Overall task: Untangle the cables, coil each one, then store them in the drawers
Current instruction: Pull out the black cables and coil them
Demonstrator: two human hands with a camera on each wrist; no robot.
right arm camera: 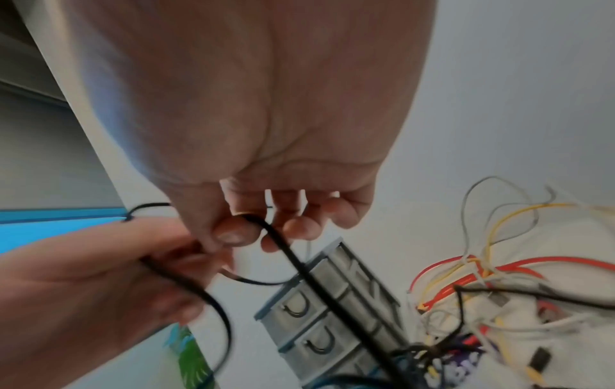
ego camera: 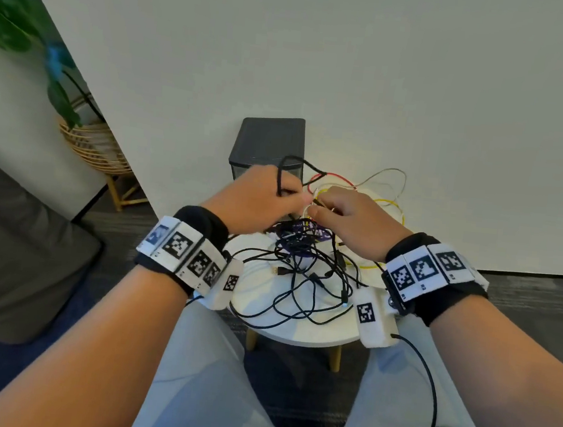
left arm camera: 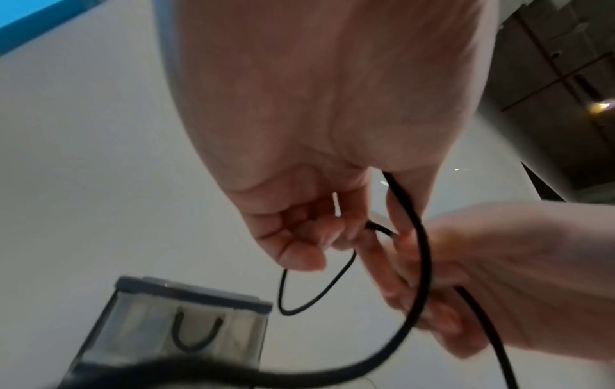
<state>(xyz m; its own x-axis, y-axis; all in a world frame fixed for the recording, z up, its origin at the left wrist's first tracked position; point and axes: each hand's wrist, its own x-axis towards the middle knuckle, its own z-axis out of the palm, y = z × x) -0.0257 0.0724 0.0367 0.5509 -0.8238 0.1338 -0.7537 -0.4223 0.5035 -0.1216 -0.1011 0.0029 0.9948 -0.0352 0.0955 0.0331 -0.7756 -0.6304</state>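
A white wall (ego camera: 388, 86) fills the background, with a grey sofa (ego camera: 13, 239) at the left and a leafy plant (ego camera: 13, 22) in a wicker stand (ego camera: 90, 146) beyond it. Close in front of the person's knees stands a small round white table (ego camera: 313, 333) on wooden legs. At the back of the table, against the wall, sits a dark set of drawers (ego camera: 269, 143) – the right wrist view shows its translucent fronts with curved handles, all pushed in.

Across the tabletop sprawls a tangle of black cables (ego camera: 301, 284), and behind it, to the right, lies a looser heap of red, yellow and white wires (ego camera: 378, 191).

Both hands are raised over the back of the table, nearly touching each other. The left hand (ego camera: 257, 197) has its fingers curled around a black cable (ego camera: 289, 169) that rises in a loop above the knuckles. The right hand (ego camera: 348, 216) pinches the same black cable between thumb and forefinger – the other fingers are bent loosely inward. From the right hand's pinch the cable runs down into the tangle on the table
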